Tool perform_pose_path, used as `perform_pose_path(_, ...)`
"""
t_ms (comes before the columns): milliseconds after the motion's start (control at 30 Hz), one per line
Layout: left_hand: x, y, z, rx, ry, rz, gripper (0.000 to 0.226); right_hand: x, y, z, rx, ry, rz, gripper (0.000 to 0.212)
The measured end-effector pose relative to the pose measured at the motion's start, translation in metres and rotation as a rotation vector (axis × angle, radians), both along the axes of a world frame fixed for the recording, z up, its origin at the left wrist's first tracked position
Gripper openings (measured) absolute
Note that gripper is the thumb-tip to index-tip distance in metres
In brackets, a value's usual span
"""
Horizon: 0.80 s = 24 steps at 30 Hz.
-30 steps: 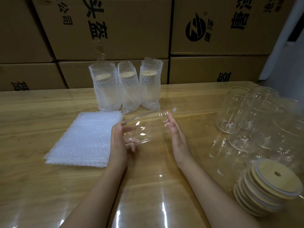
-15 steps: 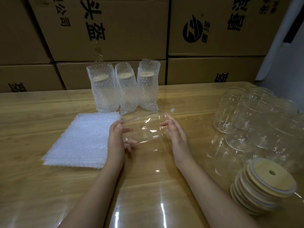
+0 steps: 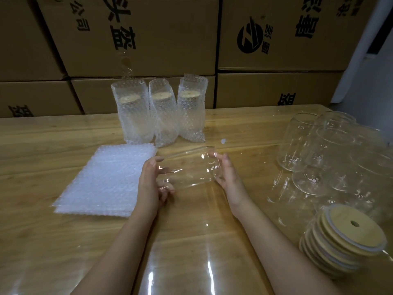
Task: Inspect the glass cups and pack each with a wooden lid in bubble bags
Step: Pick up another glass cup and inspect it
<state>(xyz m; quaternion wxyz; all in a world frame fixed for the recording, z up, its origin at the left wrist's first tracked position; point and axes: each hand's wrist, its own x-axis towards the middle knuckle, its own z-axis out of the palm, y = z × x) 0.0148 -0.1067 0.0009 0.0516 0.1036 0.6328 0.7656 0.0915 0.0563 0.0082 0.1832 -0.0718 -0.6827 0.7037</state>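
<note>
A clear glass cup (image 3: pixel 187 169) lies sideways in the air above the table's middle, held between both hands. My left hand (image 3: pixel 151 184) grips its left end with thumb on top and fingers curled under. My right hand (image 3: pixel 228 177) holds the right end with fingers around its rim. Several bare glass cups (image 3: pixel 319 150) stand grouped at the right. A leaning stack of round wooden lids (image 3: pixel 342 241) with a centre hole sits at the front right. A pile of flat bubble bags (image 3: pixel 106 177) lies at the left.
Three packed cups in bubble bags (image 3: pixel 159 113), each with a wooden lid inside, stand at the back of the wooden table (image 3: pixel 42 145). Stacked cardboard boxes (image 3: pixel 148 39) form a wall behind the table. A small white scrap (image 3: pixel 223 141) lies near the packed cups.
The glass cup has turned a little between my hands, and both hands have shifted their hold on its ends. The view has moved slightly.
</note>
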Motion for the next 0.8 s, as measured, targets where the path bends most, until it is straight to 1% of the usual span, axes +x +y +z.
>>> perform_pose_path(100, -0.002, -0.001, -0.001, 0.023, 0.025, 0.033, 0.031, -0.003, -0.001, -0.004, -0.002, -0.007, 0.025, 0.059)
perform_pose_path(133, -0.002, -0.001, -0.001, 0.033, 0.032, 0.047, 0.029, -0.003, -0.002, -0.004, 0.003, -0.005, 0.03, 0.06)
perform_pose_path(267, 0.002, -0.001, 0.001, 0.056, 0.094, 0.077, 0.021, -0.002, -0.013, -0.005, 0.032, 0.04, 0.016, 0.04)
perform_pose_path(300, 0.003, 0.0, 0.002, 0.056, 0.112, 0.082, 0.024, -0.002, -0.017, -0.006, 0.037, 0.055, 0.009, 0.041)
perform_pose_path(367, 0.007, 0.001, 0.003, 0.028, 0.169, 0.101, 0.039, -0.004, -0.023, -0.009, 0.036, 0.08, -0.015, 0.049)
perform_pose_path(433, 0.013, 0.004, 0.003, -0.024, 0.268, 0.111, 0.045, -0.005, -0.027, -0.011, 0.044, 0.114, -0.062, 0.05)
perform_pose_path(567, 0.021, 0.01, 0.0, -0.133, 0.447, 0.11, 0.044, -0.004, -0.023, -0.013, 0.128, 0.152, -0.216, 0.053)
perform_pose_path(633, 0.02, 0.01, -0.003, -0.125, 0.459, 0.098, 0.043, -0.003, -0.02, -0.012, 0.172, 0.19, -0.251, 0.05)
perform_pose_path(700, 0.016, 0.008, -0.005, -0.096, 0.454, 0.084, 0.041, -0.001, -0.018, -0.007, 0.197, 0.256, -0.24, 0.047)
perform_pose_path(800, 0.009, 0.003, -0.007, -0.078, 0.447, 0.03, 0.035, 0.001, -0.013, 0.001, 0.103, 0.302, -0.188, 0.038)
